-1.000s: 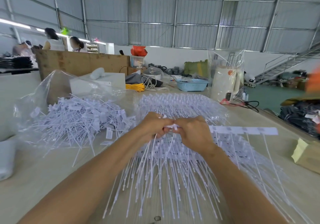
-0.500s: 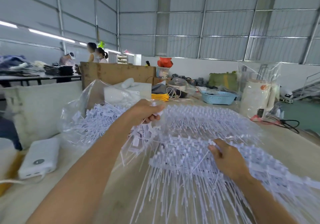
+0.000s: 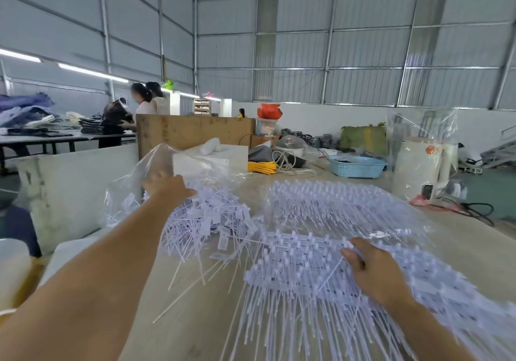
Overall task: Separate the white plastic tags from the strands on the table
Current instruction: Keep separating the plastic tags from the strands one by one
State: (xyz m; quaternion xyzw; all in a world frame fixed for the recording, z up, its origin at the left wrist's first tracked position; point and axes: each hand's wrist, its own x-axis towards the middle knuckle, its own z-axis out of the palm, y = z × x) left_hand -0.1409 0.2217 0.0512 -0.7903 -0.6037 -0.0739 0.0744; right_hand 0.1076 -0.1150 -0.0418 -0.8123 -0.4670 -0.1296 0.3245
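Pale wooden table (image 3: 474, 249), metal-walled hall. White tags (image 3: 293, 271) heaped; left hand (image 3: 167, 189) spread flat over loose pile (image 3: 206, 218), right hand (image 3: 374, 271) pinching strands.

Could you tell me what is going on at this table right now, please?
A person is pulling white plastic tags off joined strips. The left hand reaches over the loose pile of separated tags by the clear plastic bag. The right hand rests on the still-joined tag strips spread on the table.
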